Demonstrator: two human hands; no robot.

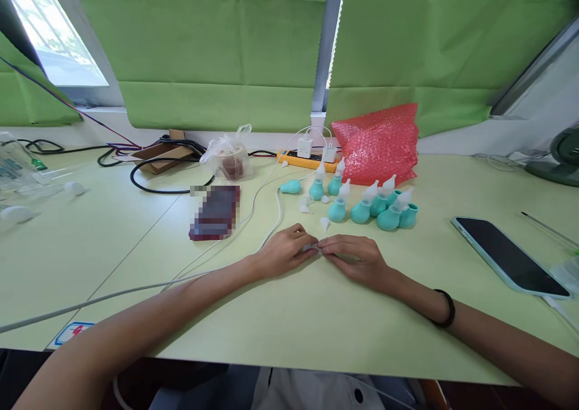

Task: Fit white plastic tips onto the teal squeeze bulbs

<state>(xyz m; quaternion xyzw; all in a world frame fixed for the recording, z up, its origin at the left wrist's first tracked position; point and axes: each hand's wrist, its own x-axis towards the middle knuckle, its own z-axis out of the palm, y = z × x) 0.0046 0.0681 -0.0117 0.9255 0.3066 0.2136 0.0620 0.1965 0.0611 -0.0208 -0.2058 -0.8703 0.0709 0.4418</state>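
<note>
My left hand (289, 250) and my right hand (357, 259) meet low over the table, fingertips almost touching. Between them is a small translucent white piece (310, 247), mostly covered by the fingers, so its exact shape is unclear. Both hands are closed in a pinch on it. Just beyond the fingertips lies a loose white pointed tip (324, 223). Farther back stand several teal squeeze bulbs (337, 210), most fitted with translucent pointed tips. One teal bulb (290, 187) lies on its side, and small translucent pieces (306, 205) are scattered near it.
Red bubble-wrap packaging (377, 148) and an orange power strip (294, 159) are at the back. A white cable (136, 289) passes by my left forearm. One phone (511, 256) lies at right; a blurred dark rectangular item (216, 212) lies at left, near a plastic bag (230, 157).
</note>
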